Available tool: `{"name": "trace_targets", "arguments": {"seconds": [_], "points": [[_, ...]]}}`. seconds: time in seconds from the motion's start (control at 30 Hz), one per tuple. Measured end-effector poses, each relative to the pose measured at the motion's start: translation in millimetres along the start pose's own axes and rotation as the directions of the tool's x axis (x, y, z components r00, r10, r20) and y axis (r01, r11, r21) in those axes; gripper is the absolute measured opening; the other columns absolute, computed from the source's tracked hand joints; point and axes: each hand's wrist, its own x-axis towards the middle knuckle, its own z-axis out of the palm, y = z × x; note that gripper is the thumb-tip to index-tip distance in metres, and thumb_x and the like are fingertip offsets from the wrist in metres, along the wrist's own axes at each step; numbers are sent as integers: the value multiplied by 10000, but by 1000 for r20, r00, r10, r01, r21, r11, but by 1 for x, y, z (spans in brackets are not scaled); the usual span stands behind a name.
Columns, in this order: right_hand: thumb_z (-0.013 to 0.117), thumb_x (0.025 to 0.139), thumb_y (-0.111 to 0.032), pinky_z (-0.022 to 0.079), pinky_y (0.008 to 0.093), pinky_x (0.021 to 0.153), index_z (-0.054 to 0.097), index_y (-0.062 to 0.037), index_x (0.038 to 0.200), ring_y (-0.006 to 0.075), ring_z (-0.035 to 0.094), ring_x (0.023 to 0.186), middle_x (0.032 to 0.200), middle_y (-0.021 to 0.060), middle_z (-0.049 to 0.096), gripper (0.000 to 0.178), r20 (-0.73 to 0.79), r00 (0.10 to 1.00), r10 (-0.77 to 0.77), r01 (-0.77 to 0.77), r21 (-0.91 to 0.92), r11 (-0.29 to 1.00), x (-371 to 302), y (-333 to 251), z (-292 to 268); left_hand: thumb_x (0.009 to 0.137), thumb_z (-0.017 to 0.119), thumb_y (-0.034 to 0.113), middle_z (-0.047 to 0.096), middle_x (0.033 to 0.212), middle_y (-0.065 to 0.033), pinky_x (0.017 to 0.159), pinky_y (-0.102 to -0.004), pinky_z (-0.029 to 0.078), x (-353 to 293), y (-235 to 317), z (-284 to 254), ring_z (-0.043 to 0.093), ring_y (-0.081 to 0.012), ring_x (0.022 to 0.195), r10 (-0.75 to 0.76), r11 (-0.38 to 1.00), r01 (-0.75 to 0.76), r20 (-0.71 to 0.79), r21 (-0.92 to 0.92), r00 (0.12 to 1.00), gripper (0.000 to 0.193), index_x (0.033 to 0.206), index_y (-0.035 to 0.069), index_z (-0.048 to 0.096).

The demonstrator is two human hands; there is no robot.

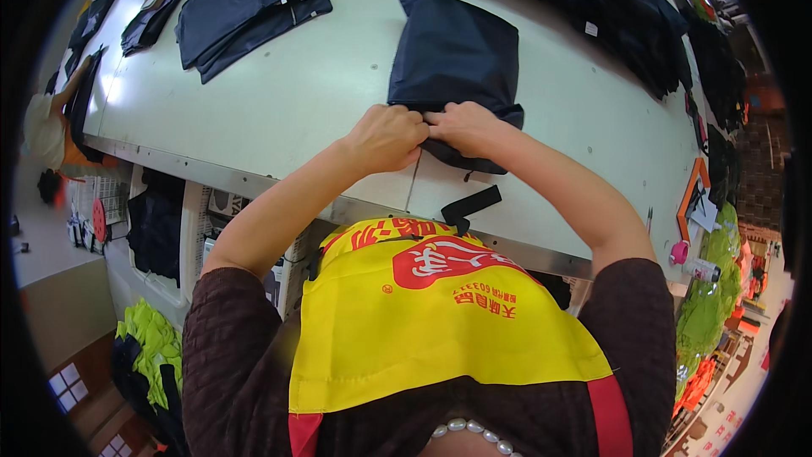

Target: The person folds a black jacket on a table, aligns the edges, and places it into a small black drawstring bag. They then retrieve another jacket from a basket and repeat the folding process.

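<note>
A dark navy piece of folded fabric (457, 51) lies on the white worktable (338, 76) in front of me. It looks like a garment or cover part, but its exact kind does not show. My left hand (391, 137) is closed at its near edge, with fingers curled and pressed on the cloth. Close beside it, my right hand (463, 127) pinches the same edge, the fingertips of both hands nearly meeting. A flap of the fabric hangs toward me below my right hand. Between the fabric and my body lies a short black strap (474, 203) at the table's near edge.
Stacked dark fabric pieces (249, 13) lie at the far left. A large dark garment pile (584, 8) covers the far right. Near the right edge are an orange-framed triangular object (694, 190) and a pink-capped bottle (700, 267). Crates with dark cloth (156, 220) stand below left.
</note>
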Motion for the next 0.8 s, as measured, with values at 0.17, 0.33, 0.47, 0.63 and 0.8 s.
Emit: {"name": "trace_targets", "arguments": {"seconds": [0.17,0.33,0.47,0.63,0.8], "points": [[653,663,-97,489,379,842,555,-148,1208,300,599,989,1102,110,622,556,-68,991,113,-77,398,914,24,20,11,735,643,267,649,764,-101,630,-386,513,22,29,26,646,-272,723,-111,994,105,415,38,903,172,783,102,638],[602,694,-94,425,345,958,463,-101,1319,317,538,1116,1219,192,556,640,140,958,250,-283,609,741,35,19,-11,737,650,209,648,785,-104,651,-387,508,44,56,37,632,-300,746,-87,943,47,-108,-330,990,165,818,66,656],[574,812,-185,236,305,1099,263,-29,1421,236,281,1349,1451,158,307,701,41,993,112,-73,952,297,3,30,-4,766,642,230,646,814,-103,657,-397,500,28,57,36,627,-297,766,-195,920,150,-90,-363,977,183,838,63,661],[652,816,-210,461,311,884,485,-31,1292,194,562,1026,1188,125,564,535,27,907,421,-232,866,443,-72,38,-15,844,581,340,631,713,-156,620,-395,470,29,54,28,611,-327,677,-531,716,425,-35,-554,847,334,758,28,663],[650,804,-122,488,252,656,634,-20,1017,114,579,780,888,49,638,237,27,913,407,-72,993,96,-82,5,1,893,486,432,613,663,-202,637,-395,482,33,58,32,622,-350,673,-646,512,496,66,-701,760,509,701,-6,662]]}}
